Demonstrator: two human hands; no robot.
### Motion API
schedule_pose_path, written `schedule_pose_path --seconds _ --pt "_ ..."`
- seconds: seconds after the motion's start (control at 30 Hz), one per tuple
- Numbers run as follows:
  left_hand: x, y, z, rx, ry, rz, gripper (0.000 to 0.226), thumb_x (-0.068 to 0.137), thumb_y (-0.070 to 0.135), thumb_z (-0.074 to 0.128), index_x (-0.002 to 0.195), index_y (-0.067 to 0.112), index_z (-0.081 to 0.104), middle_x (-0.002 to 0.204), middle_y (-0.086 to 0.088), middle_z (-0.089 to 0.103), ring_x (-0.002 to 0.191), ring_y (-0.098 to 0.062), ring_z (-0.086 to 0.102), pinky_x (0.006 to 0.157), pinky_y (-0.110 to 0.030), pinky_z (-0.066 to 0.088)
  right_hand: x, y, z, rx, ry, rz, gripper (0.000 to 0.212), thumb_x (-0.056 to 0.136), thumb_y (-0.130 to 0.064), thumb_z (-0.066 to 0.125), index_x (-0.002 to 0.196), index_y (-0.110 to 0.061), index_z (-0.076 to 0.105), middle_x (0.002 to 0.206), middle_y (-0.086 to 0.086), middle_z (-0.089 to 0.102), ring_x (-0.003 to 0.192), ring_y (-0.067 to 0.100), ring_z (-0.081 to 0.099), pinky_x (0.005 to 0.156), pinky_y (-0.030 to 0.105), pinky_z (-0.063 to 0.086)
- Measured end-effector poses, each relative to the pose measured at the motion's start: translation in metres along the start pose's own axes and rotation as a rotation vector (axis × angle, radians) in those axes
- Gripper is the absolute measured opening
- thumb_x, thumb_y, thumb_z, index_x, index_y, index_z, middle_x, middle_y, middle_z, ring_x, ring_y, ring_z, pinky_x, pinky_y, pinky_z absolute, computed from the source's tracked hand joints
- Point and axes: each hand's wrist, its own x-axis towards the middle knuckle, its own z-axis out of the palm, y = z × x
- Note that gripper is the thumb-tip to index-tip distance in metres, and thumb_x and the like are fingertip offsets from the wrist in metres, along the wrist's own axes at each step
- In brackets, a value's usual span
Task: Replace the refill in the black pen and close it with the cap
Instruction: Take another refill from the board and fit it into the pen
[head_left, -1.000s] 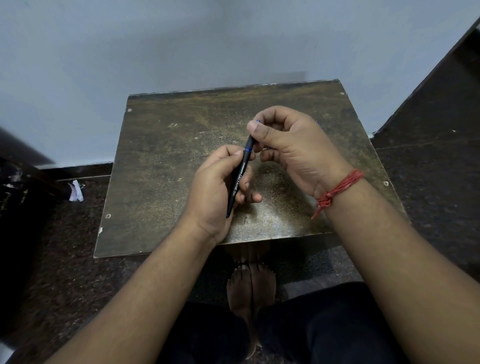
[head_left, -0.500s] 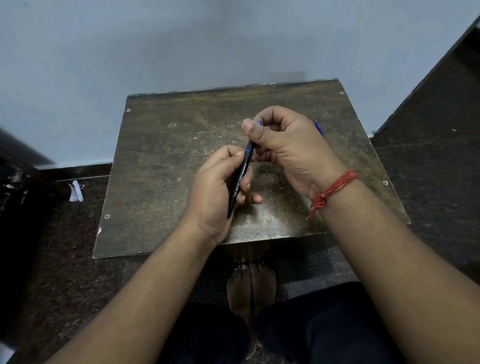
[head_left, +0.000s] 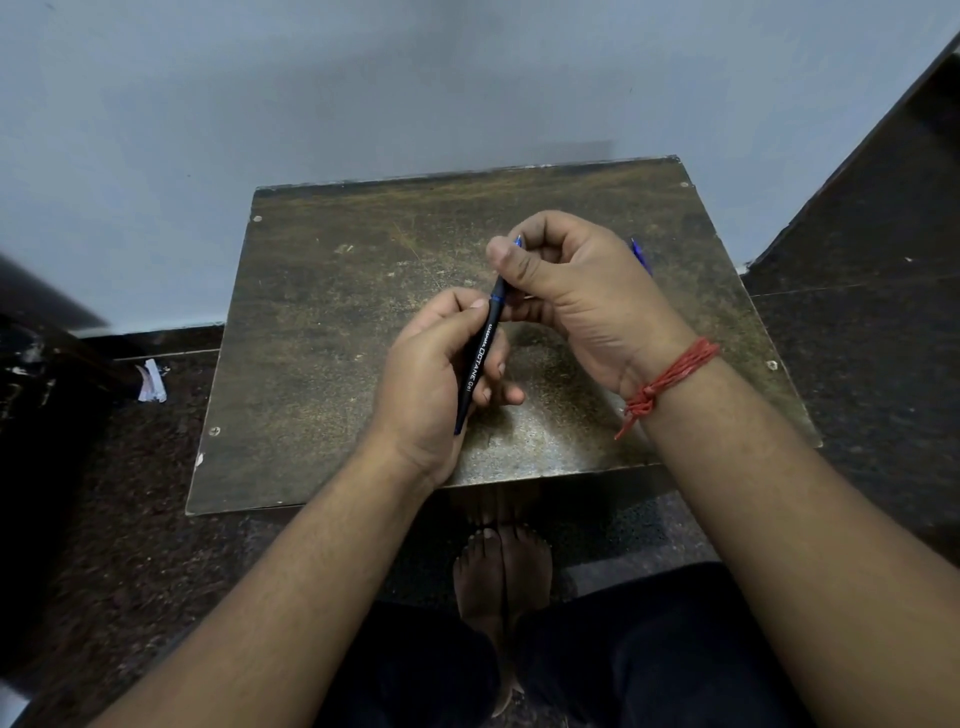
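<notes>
Black plastic with white lettering, the pen (head_left: 478, 358) lies slanted across my left hand (head_left: 436, 384), its lower end near my wrist and its upper end pointing away from me, above the middle of the table (head_left: 332, 332). My left fingers curl round the barrel, with the thumb pressed along its upper part. A blue band rings the barrel just below my right hand (head_left: 576, 291), whose thumb and curled fingers pinch the pen's top end; a small blue tip (head_left: 518, 241) pokes out above that thumb. Behind my right hand a blue piece (head_left: 640, 255) shows on the tabletop, mostly hidden, so I cannot tell what it is. A red thread (head_left: 670, 376) is tied round my right wrist. My bare feet (head_left: 501, 566) rest on the dark floor under the table's near edge.
</notes>
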Motion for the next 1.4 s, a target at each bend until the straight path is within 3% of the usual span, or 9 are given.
schedule_pose_path --seconds 0.13,0.2,0.3,0.4,0.6,0.8,1.07,1.27,1.4 --pt "-0.0002 0.0010 0.0005 0.001 0.003 -0.002 0.015 0.101 0.014 0.039 0.104 0.006 0.051 0.052 -0.002 0.044 0.042 -0.013 0.030 0.046 -0.028 0.044 -0.0002 0.0015 0.0016 -0.094 0.035 -0.039 0.023 0.089 -0.032 0.072 0.083 -0.016 0.057 0.071 0.000 0.064 0.067 0.015 0.062 0.066 0.035 0.050" --pt "0.0004 0.0010 0.0004 0.001 0.010 -0.005 0.016 0.101 0.014 0.039 0.104 0.006 0.053 0.052 -0.002 0.043 0.041 -0.013 0.031 0.046 -0.028 0.044 -0.0004 0.0010 -0.0012 -0.057 0.042 -0.029 0.022 0.092 -0.035 0.067 0.091 -0.013 0.061 0.081 0.004 0.069 0.075 0.017 0.066 0.075 0.041 0.055" --pt "0.0014 0.0003 -0.0013 -0.008 0.009 -0.004 0.018 0.100 0.015 0.041 0.095 0.006 0.056 0.053 -0.003 0.043 0.041 -0.013 0.031 0.047 -0.028 0.044 -0.0009 -0.0005 -0.0054 0.016 -0.016 -0.025 0.014 0.099 -0.020 0.059 0.102 -0.008 0.066 0.094 0.010 0.075 0.085 0.020 0.070 0.082 0.042 0.057" --pt "0.0020 -0.0003 -0.0028 -0.020 -0.002 0.000 0.020 0.100 0.016 0.042 0.090 0.009 0.057 0.053 -0.003 0.043 0.041 -0.013 0.032 0.048 -0.029 0.044 -0.0020 -0.0016 -0.0037 0.040 -0.060 -0.024 0.011 0.100 -0.009 0.056 0.097 -0.008 0.067 0.086 0.008 0.073 0.080 0.018 0.070 0.074 0.033 0.057" --pt "0.0011 -0.0013 -0.0010 -0.005 -0.006 -0.003 0.019 0.100 0.015 0.040 0.090 0.009 0.054 0.052 -0.001 0.042 0.041 -0.013 0.031 0.047 -0.029 0.044 0.0004 0.0021 0.0019 -0.039 0.017 -0.023 0.018 0.092 -0.027 0.069 0.082 -0.016 0.059 0.068 -0.003 0.064 0.069 0.015 0.061 0.070 0.037 0.049" --pt "0.0022 -0.0002 -0.0019 -0.016 0.007 -0.012 0.019 0.100 0.016 0.041 0.092 0.008 0.057 0.053 -0.002 0.041 0.042 -0.013 0.030 0.048 -0.029 0.043 -0.0003 0.0009 -0.0072 0.038 -0.052 -0.031 0.012 0.099 -0.014 0.057 0.104 -0.010 0.067 0.097 0.009 0.075 0.092 0.019 0.070 0.085 0.042 0.054" --pt "0.0013 -0.0006 -0.0009 0.000 0.008 -0.007 0.014 0.101 0.015 0.040 0.100 0.007 0.052 0.051 -0.001 0.041 0.040 -0.012 0.030 0.045 -0.027 0.043 0.0005 0.0019 0.0006 0.034 -0.001 0.014 0.013 0.091 -0.021 0.070 0.081 -0.017 0.062 0.070 -0.007 0.065 0.075 0.016 0.062 0.081 0.043 0.049" --pt "0.0012 -0.0002 -0.0005 -0.006 0.012 -0.006 0.019 0.100 0.015 0.040 0.091 0.010 0.055 0.052 -0.001 0.041 0.042 -0.013 0.030 0.047 -0.028 0.043 -0.0026 0.0000 -0.0030 0.081 -0.043 0.011 0.013 0.099 -0.016 0.058 0.100 -0.007 0.068 0.090 0.005 0.071 0.090 0.018 0.068 0.085 0.039 0.056" --pt "0.0011 0.0003 -0.0003 -0.015 0.010 -0.009 0.018 0.101 0.015 0.041 0.091 0.009 0.054 0.052 -0.001 0.041 0.040 -0.012 0.030 0.045 -0.028 0.043 -0.0027 -0.0018 -0.0027 0.026 -0.061 0.011 0.012 0.097 -0.014 0.061 0.090 -0.010 0.069 0.082 0.002 0.069 0.085 0.020 0.066 0.086 0.042 0.052"
